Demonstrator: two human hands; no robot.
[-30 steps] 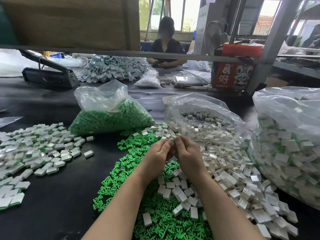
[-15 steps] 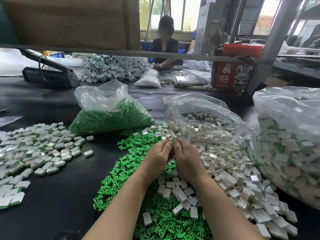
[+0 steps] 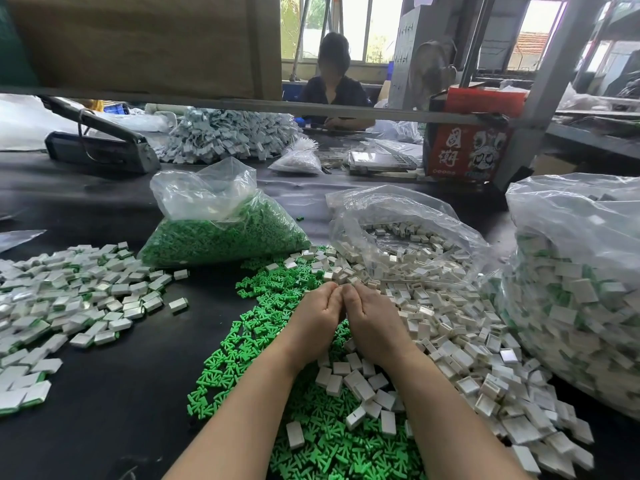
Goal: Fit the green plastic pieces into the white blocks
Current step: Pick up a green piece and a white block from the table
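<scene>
Meeting fingertip to fingertip, the left hand (image 3: 317, 315) and right hand (image 3: 372, 323) have curled fingers; what they pinch cannot be told. Loose green pieces (image 3: 249, 344) lie left of the hands, white blocks (image 3: 446, 327) right, on the counter (image 3: 114, 410).

both hands (image 3: 346, 315) side by side, fingers (image 3: 332, 292) curled, fingertips together

Left hand (image 3: 317, 315) and right hand (image 3: 372, 323) were pressed together, fingers curled around something too small to identify. Loose green plastic pieces (image 3: 263, 327) lay under and left of the left hand. White blocks (image 3: 446, 327) spread right of the right hand on the black table (image 3: 114, 403).
</scene>
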